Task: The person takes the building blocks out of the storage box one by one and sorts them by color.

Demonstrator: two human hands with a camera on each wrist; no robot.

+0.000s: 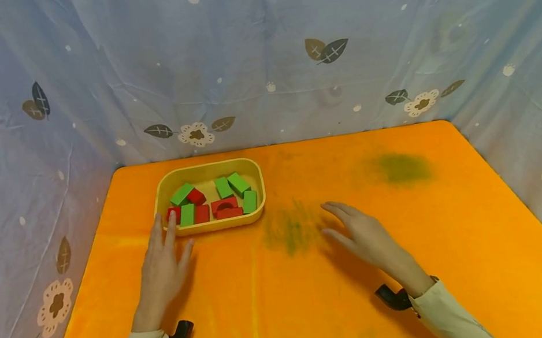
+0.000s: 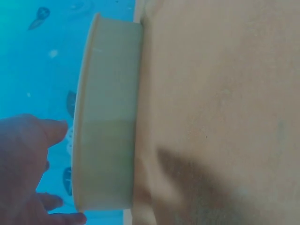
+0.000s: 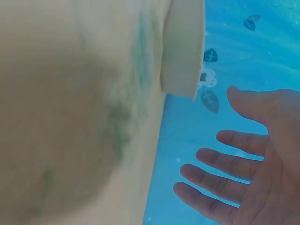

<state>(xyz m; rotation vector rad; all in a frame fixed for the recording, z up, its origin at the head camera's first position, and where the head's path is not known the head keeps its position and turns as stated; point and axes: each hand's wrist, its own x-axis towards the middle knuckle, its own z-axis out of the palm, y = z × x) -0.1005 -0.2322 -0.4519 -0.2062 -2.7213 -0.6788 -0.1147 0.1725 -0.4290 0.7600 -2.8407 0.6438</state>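
A yellow tub (image 1: 221, 225) stands at the back left of the table, with several green blocks (image 1: 239, 183) and red blocks (image 1: 202, 214) lying loose in it. One red block has an arched cut-out. My left hand (image 1: 161, 276) is at the tub's near left corner, fingers extended over or beside its rim; whether they touch it I cannot tell. In the left wrist view the tub's side (image 2: 110, 117) stands close to the thumb. My right hand (image 1: 365, 234) hovers above the table to the right of the tub, fingers spread and holding nothing. The right wrist view shows its palm (image 3: 267, 197) bare.
An orange cloth (image 1: 291, 306) covers the table, with dark greenish patches (image 1: 402, 167) at the middle and back right. A blue-grey curtain (image 1: 263, 47) with leaves and flowers hangs behind the table and along both sides. Each wrist wears a black camera (image 1: 180, 335).
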